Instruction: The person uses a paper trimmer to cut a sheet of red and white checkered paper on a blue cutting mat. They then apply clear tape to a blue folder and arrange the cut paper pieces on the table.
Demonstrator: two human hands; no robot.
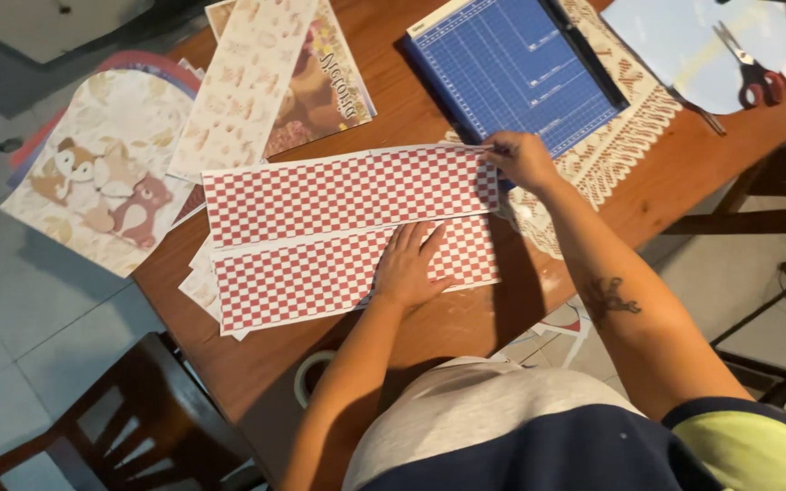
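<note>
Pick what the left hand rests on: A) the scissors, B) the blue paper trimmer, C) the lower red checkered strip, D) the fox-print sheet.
C: the left hand lies flat on the lower red checkered strip, while the right hand pinches the corner of the upper strip beside the blue trimmer.

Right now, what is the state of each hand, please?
Left hand: open, flat on the lower checkered strip.
Right hand: fingers pinch the right end of the upper checkered strip.
</note>
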